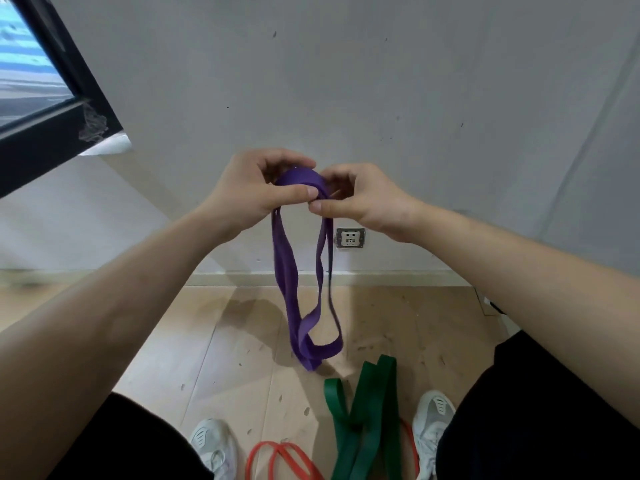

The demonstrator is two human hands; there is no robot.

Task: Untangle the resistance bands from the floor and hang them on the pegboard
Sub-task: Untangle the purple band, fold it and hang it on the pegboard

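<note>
purple band (287, 271) at frame centre, top pinched by left hand (249, 192) & right hand (356, 199); loops dangle twisted. advice: part strands slowly, no yanking. green band (367, 410), red band (277, 459) on floor (225, 341), bottom.

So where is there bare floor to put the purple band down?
Bare wood lies left of the purple band, between the baseboard and the left shoe. A smaller patch lies right of it, beyond the green band. Crowded: beside the right shoe, it meets the red band.
</note>
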